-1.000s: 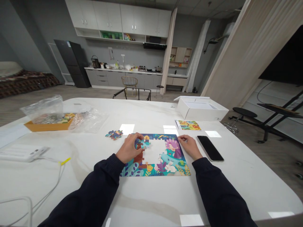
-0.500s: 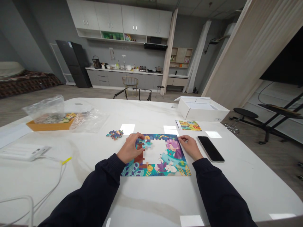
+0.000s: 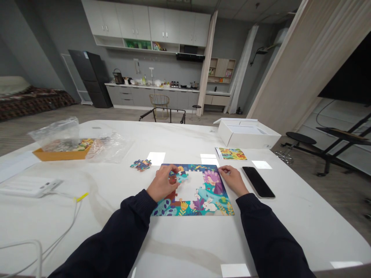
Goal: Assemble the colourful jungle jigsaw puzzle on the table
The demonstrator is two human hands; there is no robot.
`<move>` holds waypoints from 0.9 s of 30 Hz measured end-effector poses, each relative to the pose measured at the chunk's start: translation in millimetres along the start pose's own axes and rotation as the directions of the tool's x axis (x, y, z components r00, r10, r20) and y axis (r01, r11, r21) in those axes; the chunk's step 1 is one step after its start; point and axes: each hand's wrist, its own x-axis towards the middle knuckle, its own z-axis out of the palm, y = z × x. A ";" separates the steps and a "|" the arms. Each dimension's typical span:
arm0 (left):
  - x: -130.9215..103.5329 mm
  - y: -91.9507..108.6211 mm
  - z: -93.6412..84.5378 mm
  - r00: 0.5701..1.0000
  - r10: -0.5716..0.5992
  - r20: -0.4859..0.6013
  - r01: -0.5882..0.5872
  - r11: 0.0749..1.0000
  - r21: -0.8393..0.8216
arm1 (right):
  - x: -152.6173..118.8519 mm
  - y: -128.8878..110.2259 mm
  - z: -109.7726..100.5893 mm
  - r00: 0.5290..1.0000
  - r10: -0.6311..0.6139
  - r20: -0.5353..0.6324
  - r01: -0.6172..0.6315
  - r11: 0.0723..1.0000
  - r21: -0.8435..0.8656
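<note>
A partly assembled jigsaw puzzle lies flat on the white table, its colourful border around a bare rectangular middle. At the upper left of that gap, my left hand is closed with thumb and fingers on a light-blue puzzle piece. Whether the piece sits flat or slightly raised I cannot tell. My right hand has its bent fingertips on the puzzle's upper right edge, fingers drawn together. Left of the puzzle is a small pile of loose puzzle pieces.
A phone lies right of my right hand. Behind it are a picture card and a white box. On the left are an orange tray with plastic bags, a white device and cables.
My left hand has shifted slightly right, and the light-blue piece has moved right with it over the gap. The right hand stays put.
</note>
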 end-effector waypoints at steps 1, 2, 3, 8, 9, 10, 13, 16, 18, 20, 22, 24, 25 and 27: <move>-0.8 0.3 4.8 1.000 -0.021 0.020 0.021 1.000 0.007 | 0.0 -0.6 0.0 1.000 0.003 -0.001 -0.003 1.000 -0.001; -1.7 0.6 9.4 0.998 -0.033 0.046 0.032 0.999 0.010 | -0.1 -1.4 -0.1 1.000 0.005 -0.005 -0.005 1.000 -0.003; -2.6 0.6 13.2 0.997 -0.032 0.074 0.031 0.999 0.008 | -0.2 -2.3 -0.2 1.000 0.007 -0.009 -0.007 1.000 -0.003; -5.7 -0.2 17.9 0.993 0.022 0.116 -0.024 1.000 0.014 | -0.5 -5.1 -1.3 1.000 0.000 -0.003 0.000 1.000 -0.004; -6.0 0.1 17.2 0.992 0.022 0.127 -0.025 0.999 0.021 | -0.5 -5.1 -1.5 1.000 0.001 -0.001 -0.001 1.000 -0.005; -6.2 0.9 16.7 0.989 0.022 0.143 -0.026 0.999 0.024 | -0.5 -5.1 -1.6 1.000 0.003 0.000 -0.003 1.000 -0.005; -6.3 4.4 17.2 0.983 0.034 0.182 -0.037 0.999 0.017 | -0.6 -4.6 -1.6 1.000 0.007 -0.001 -0.007 1.000 -0.001; -5.7 7.3 19.2 0.985 0.027 0.172 -0.035 0.999 0.041 | -0.8 -4.2 -1.2 1.000 0.003 -0.006 -0.003 1.000 0.002; -5.3 7.8 20.0 0.987 0.026 0.161 -0.036 0.998 0.059 | -0.9 -3.9 -0.8 1.000 0.000 -0.008 0.000 1.000 0.000; -5.2 7.2 20.2 0.988 0.041 0.147 -0.050 0.997 0.061 | -0.9 -3.6 -0.6 1.000 -0.002 -0.009 0.002 1.000 -0.004; -5.7 5.9 20.5 0.990 0.046 0.132 -0.054 0.997 0.052 | -0.7 -3.4 -0.7 1.000 -0.002 -0.010 0.002 1.000 -0.007; -6.4 4.4 21.3 0.990 0.037 0.133 -0.042 0.998 0.038 | -0.6 -3.5 -0.8 1.000 -0.002 -0.010 0.002 1.000 -0.006; -6.8 3.6 21.9 0.990 0.031 0.138 -0.035 0.999 0.032 | -0.7 -3.7 -0.8 1.000 -0.002 -0.011 0.001 1.000 -0.004; -7.2 2.4 23.2 0.989 0.027 0.147 -0.030 0.999 0.021 | -1.0 -4.5 -0.8 1.000 0.004 -0.016 -0.004 1.000 -0.002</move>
